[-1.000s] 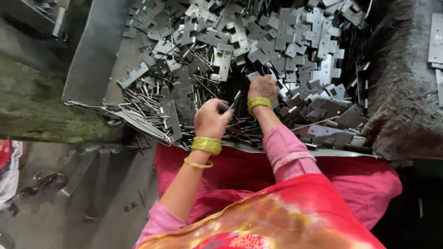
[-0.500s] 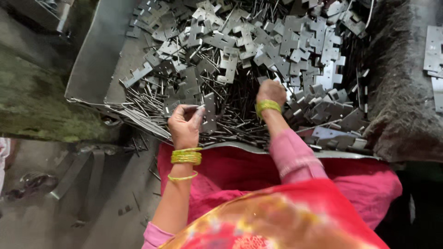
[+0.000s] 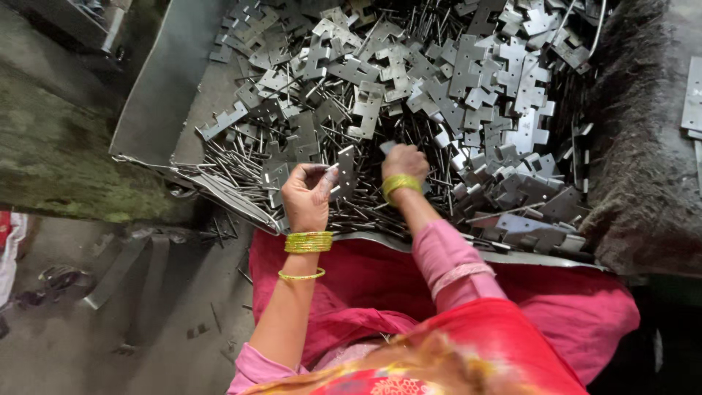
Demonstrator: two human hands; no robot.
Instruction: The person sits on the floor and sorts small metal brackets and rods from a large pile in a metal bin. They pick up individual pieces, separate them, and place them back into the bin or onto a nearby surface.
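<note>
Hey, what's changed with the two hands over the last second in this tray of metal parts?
The left hand drew back from the heap and lifted, now pinching a flat hinge plate between thumb and fingers; a second ago it lay low among the parts. The right hand stayed reaching into the pile, fingers buried among the thin metal pins. The metal tray and the heap look unchanged.

The left hand point(image 3: 307, 196) has shiny yellow-green bangles at the wrist. The right hand point(image 3: 404, 161) has a green bangle too. The sleeves are pink. The dress is red and orange.
</note>
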